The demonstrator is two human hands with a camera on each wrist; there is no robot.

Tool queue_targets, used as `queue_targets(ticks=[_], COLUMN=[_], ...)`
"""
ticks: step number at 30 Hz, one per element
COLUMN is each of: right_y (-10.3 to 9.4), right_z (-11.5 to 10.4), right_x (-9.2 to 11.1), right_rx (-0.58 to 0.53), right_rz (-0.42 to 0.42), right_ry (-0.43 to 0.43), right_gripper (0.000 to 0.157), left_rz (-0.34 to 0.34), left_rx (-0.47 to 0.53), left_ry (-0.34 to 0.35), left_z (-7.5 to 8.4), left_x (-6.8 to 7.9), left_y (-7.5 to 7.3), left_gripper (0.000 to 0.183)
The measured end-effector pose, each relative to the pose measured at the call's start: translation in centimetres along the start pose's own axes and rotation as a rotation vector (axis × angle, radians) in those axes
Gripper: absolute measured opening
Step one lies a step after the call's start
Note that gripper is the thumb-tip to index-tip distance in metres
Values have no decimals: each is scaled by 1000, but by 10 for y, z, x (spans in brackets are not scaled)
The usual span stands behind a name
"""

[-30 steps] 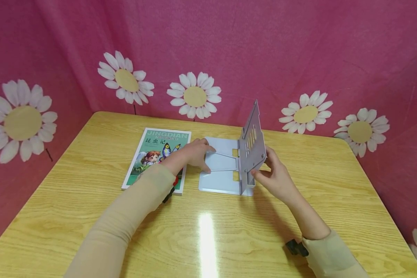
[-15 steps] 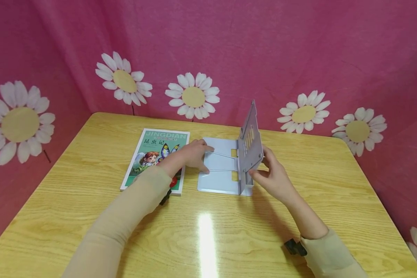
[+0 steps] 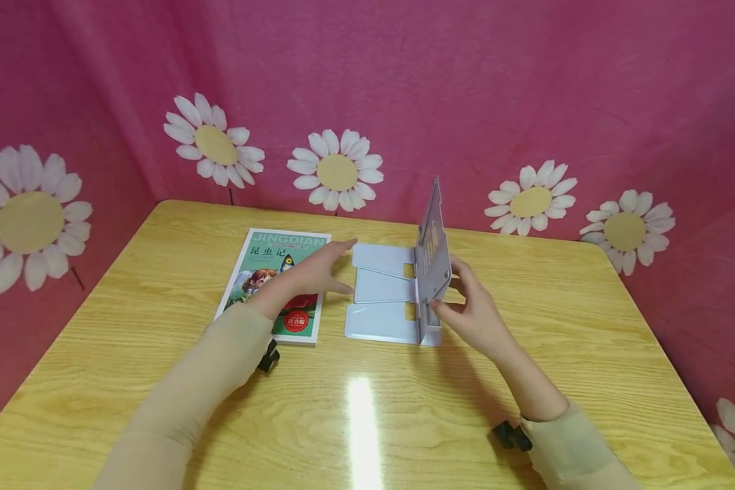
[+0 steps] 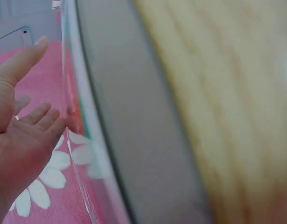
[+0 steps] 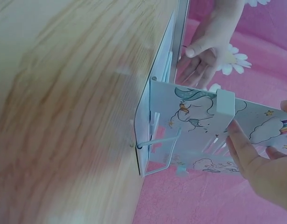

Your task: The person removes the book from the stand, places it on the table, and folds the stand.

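Note:
A pale book stand (image 3: 382,325) has its base flat on the table and its panel (image 3: 433,265) raised almost upright. My right hand (image 3: 479,316) holds the panel from the right, thumb at its near edge. In the right wrist view, fingers (image 5: 246,147) lie against the printed cloud-and-rainbow side, beside a white clip (image 5: 225,110). My left hand (image 3: 315,273) hovers over the right part of a green-covered book (image 3: 275,252), thumb and fingers spread toward the base's left edge. The left wrist view shows that hand (image 4: 29,137) with nothing in it.
The book lies flat left of the stand. A wooden table (image 3: 318,422) carries both. Pink cloth (image 3: 429,88) with daisies rises behind and at the sides. A bent wire support (image 5: 164,154) shows on the stand in the right wrist view.
My left hand has let go of the stand's base and drawn back left over the book, fingers spreading. The right hand stays on the panel, which tilts slightly more upright.

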State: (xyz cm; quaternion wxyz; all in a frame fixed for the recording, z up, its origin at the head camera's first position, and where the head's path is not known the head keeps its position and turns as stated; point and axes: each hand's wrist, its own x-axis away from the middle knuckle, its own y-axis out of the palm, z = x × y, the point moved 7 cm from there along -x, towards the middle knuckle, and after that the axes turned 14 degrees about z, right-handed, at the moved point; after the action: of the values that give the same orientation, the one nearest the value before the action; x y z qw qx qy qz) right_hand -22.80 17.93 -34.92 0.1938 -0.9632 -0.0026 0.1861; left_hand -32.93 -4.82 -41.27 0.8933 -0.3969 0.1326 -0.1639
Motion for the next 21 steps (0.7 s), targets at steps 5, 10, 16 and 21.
queue_targets(ticks=[5, 10, 16, 21], right_y=[4, 8, 14, 19], right_z=[0, -2, -8, -11], right_x=[-1, -3, -5, -6], right_rx=[24, 43, 67, 65], right_rz=[-1, 3, -4, -6], right_ry=[17, 27, 19, 25], right_gripper=[70, 71, 73, 72], left_rz=[50, 73, 116, 181], left_rx=[88, 162, 194, 245], left_ry=[5, -3, -41, -63], left_z=[1, 1, 1, 10], left_x=[11, 23, 35, 42], left_y=[-11, -17, -26, -38], left_gripper=[88, 81, 77, 76])
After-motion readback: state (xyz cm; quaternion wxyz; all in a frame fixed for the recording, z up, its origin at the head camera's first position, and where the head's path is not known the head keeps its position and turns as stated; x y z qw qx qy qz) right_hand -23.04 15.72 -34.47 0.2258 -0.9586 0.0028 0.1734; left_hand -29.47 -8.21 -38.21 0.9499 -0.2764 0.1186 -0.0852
